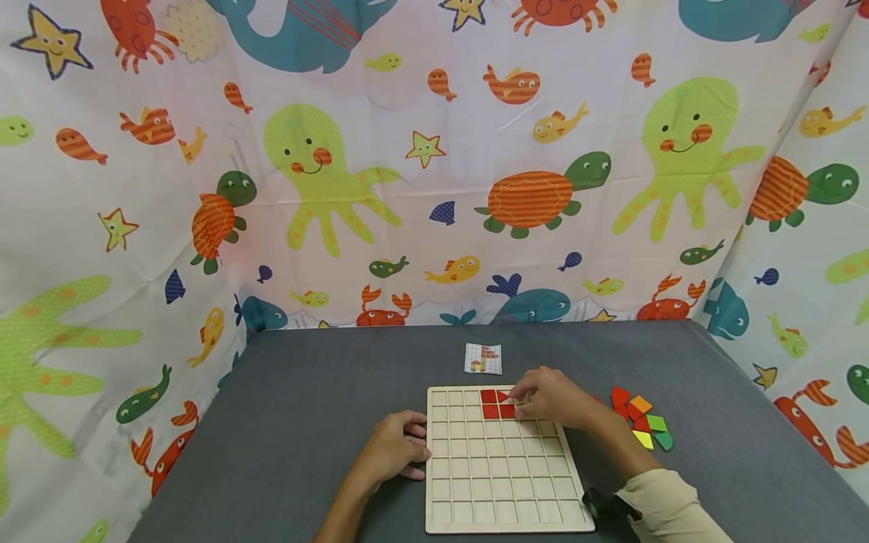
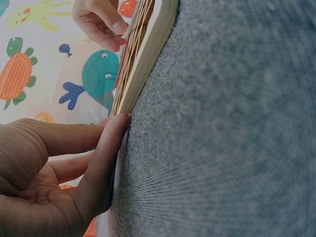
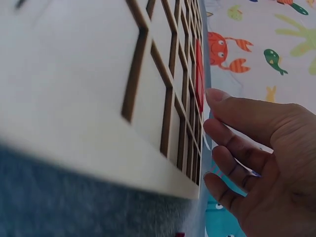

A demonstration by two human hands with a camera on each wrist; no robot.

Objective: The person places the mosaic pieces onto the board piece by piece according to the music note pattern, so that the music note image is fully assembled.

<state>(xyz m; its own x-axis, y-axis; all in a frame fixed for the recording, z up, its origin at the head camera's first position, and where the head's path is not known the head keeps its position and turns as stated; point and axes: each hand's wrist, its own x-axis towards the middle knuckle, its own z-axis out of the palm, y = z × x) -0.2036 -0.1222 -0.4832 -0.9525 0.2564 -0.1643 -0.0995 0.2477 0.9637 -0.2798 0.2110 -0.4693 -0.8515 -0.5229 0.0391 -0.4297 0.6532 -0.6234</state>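
The board [image 1: 505, 467] is smooth, dull wood. The desk [image 1: 305, 407] has a rough cloth top. The curtain [image 1: 407, 226] is wrinkly cloth. The card [image 1: 483, 360] looks like paper.

open grey cloth [image 1: 271, 445] lies left of the left hand [image 1: 391, 448]; coloured pieces [image 1: 641, 424] crowd beside the right forearm [image 1: 614, 439].

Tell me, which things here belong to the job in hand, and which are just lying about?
Seem to belong:
board
red pieces set in it
loose pieces to its right
card beyond it, probably a guide

Just surroundings:
patterned curtain
grey table
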